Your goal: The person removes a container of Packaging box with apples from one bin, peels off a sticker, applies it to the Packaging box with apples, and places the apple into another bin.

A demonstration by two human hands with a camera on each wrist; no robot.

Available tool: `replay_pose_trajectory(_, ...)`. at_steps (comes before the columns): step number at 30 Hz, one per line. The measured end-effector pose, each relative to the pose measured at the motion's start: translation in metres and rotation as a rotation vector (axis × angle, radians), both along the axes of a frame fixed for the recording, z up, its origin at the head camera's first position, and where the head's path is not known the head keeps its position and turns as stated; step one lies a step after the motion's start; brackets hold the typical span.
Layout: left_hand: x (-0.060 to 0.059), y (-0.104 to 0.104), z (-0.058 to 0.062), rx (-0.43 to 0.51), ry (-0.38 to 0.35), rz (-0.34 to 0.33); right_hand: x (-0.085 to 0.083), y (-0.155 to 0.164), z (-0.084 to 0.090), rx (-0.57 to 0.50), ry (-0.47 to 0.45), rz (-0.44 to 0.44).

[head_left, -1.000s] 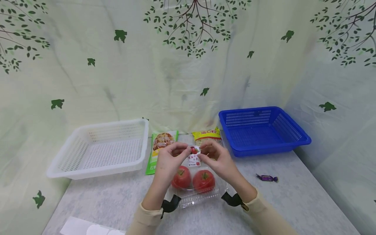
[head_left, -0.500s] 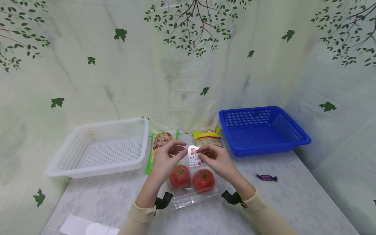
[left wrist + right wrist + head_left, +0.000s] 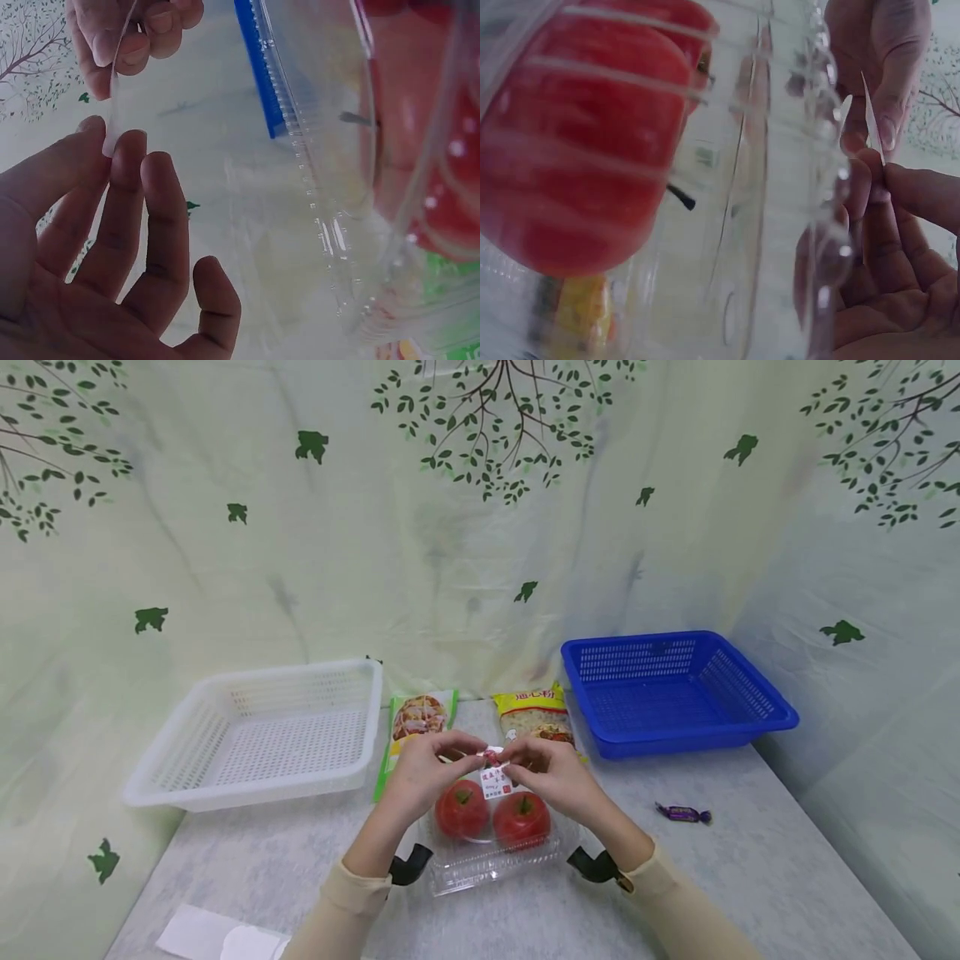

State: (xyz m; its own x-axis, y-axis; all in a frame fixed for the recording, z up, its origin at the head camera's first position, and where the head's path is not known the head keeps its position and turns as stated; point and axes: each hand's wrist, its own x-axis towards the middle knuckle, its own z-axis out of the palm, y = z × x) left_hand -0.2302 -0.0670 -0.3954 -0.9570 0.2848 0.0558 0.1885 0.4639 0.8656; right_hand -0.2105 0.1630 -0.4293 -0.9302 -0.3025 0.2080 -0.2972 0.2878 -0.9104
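Observation:
A small white label (image 3: 495,783) with red print and a fruit picture is held up between both hands. In the left wrist view the left hand (image 3: 127,232) pinches the label's edge (image 3: 110,142) between thumb and fingertip, its other fingers spread. The right hand (image 3: 555,777) pinches the opposite side; its thumb and finger meet on the label (image 3: 873,124) in the right wrist view. Just below the hands is a clear plastic box (image 3: 480,870), holding two red apples, one on the left (image 3: 462,812) and one on the right (image 3: 522,821).
A white basket (image 3: 255,789) stands at the left and a blue basket (image 3: 675,743) at the back right. Between them lie a green food packet (image 3: 417,714) and a yellow packet (image 3: 534,706). A purple wrapped candy (image 3: 682,813) is at right, white backing paper (image 3: 198,931) front left.
The label has come down a little towards the apples. The left hand shifted left, away from its edge, and is now back at it. The right hand has stayed on the label.

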Motion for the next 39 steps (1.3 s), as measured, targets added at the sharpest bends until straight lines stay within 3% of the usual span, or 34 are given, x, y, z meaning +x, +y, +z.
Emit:
replay_pose_trajectory(6,0.000,-0.001,-0.006,-0.010,0.019,-0.040,-0.003,0.001,-0.006,0.004,-0.042,0.033)
replay_pose_trajectory(15,0.000,0.001,-0.017,-0.123,0.045,-0.105,-0.006,0.000,-0.008,0.184,-0.024,0.062)
replay_pose_trajectory(27,0.000,0.003,-0.031,-0.201,0.107,-0.115,-0.004,-0.005,-0.008,0.283,-0.034,0.078)
replay_pose_trajectory(39,0.000,0.003,-0.033,-0.221,0.115,-0.127,-0.002,-0.009,-0.009,0.326,-0.038,0.059)
